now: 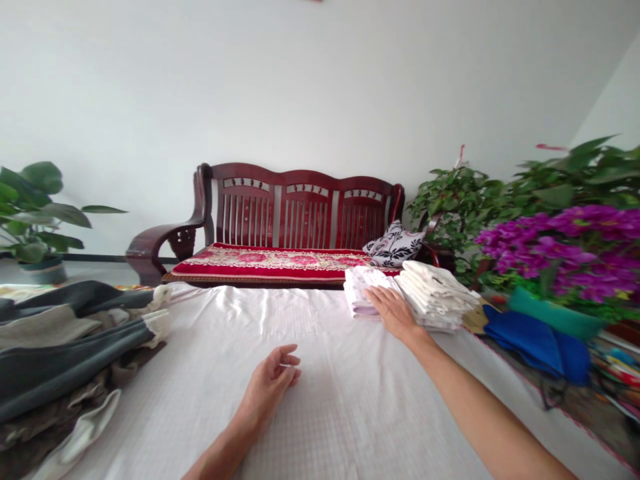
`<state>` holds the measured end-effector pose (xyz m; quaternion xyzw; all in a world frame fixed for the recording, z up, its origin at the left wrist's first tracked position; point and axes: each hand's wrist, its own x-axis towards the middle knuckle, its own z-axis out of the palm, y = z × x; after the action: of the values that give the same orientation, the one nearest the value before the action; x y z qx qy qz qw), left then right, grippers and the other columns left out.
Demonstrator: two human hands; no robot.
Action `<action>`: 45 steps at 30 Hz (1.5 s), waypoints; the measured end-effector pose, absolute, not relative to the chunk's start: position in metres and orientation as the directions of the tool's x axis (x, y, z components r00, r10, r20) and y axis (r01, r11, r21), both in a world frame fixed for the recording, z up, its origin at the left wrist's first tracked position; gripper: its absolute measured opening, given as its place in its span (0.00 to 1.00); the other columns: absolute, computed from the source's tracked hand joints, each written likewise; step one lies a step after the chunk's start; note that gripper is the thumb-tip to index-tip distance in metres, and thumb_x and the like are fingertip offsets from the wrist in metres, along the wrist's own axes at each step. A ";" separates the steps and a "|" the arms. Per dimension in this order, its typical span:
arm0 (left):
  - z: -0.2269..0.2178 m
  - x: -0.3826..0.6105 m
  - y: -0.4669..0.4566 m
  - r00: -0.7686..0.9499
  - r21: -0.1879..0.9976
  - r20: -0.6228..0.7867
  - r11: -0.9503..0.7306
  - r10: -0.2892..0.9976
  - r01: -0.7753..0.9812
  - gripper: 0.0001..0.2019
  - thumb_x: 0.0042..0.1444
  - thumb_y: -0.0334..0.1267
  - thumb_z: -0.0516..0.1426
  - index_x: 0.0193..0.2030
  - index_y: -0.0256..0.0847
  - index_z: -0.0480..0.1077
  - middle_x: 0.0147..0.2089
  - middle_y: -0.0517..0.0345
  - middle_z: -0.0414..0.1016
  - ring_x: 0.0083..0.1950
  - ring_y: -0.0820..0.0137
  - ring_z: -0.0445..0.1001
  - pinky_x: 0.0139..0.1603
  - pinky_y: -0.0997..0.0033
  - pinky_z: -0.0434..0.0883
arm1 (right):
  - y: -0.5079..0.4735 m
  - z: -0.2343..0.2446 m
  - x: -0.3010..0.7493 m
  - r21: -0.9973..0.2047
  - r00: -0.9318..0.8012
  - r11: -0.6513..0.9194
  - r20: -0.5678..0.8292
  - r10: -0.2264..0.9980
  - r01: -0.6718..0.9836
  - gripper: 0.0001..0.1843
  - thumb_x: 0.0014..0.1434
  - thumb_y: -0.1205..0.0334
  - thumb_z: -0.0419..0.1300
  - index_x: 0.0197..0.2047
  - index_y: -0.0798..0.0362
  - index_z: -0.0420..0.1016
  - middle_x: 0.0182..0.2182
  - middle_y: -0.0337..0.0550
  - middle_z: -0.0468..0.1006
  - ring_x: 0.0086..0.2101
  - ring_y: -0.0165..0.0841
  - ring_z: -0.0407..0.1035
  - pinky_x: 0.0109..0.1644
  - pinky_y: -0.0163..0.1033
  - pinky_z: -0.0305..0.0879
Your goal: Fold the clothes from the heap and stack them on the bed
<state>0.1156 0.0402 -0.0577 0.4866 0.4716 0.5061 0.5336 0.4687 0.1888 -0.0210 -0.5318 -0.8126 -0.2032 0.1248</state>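
My right hand point(393, 310) lies flat, fingers stretched out, on the near edge of a folded pale pink cloth point(364, 288) at the far right of the white-covered table point(300, 413). Right beside it stands a stack of folded white cloths point(437, 293). My left hand point(273, 385) hovers over the middle of the table with its fingers loosely curled and nothing in it.
A heap of grey and beige garments point(65, 353) lies at the left. Behind the table stands a dark red wooden bench point(280, 220) with a patterned pillow point(395, 245). Potted plants point(35, 220) and purple flowers point(565, 250) flank it. A blue cloth point(537, 343) lies at right.
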 end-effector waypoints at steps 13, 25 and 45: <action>-0.057 0.118 0.041 0.057 0.996 -0.022 0.027 0.998 -0.084 0.20 0.48 0.43 0.64 0.48 0.39 0.76 0.43 0.53 0.80 0.40 0.66 0.79 0.45 0.66 0.76 | 0.205 -0.001 0.449 0.069 -0.239 0.237 0.502 0.831 0.969 0.28 0.66 0.61 0.49 0.68 0.51 0.67 0.65 0.52 0.70 0.66 0.47 0.58 0.70 0.54 0.50; -0.070 0.115 0.045 0.093 0.992 -0.003 0.014 0.996 -0.122 0.19 0.49 0.45 0.66 0.47 0.40 0.76 0.42 0.53 0.79 0.41 0.66 0.79 0.45 0.66 0.76 | 0.227 -0.016 0.465 -0.031 -0.104 0.129 0.426 0.899 0.991 0.23 0.66 0.58 0.54 0.62 0.53 0.72 0.66 0.55 0.68 0.66 0.48 0.57 0.69 0.58 0.52; -0.076 0.110 0.030 0.149 0.983 0.141 -0.156 0.979 0.093 0.18 0.49 0.46 0.61 0.44 0.38 0.75 0.40 0.53 0.80 0.41 0.64 0.79 0.45 0.65 0.75 | 0.042 -0.068 0.356 -0.315 -0.216 0.327 0.341 0.915 0.891 0.22 0.67 0.56 0.51 0.62 0.46 0.72 0.64 0.43 0.71 0.65 0.48 0.62 0.69 0.55 0.55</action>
<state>0.1103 0.0301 -0.0755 0.5955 0.4499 0.4724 0.4688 0.3562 0.0425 -0.0681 -0.5794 -0.7792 0.0256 0.2376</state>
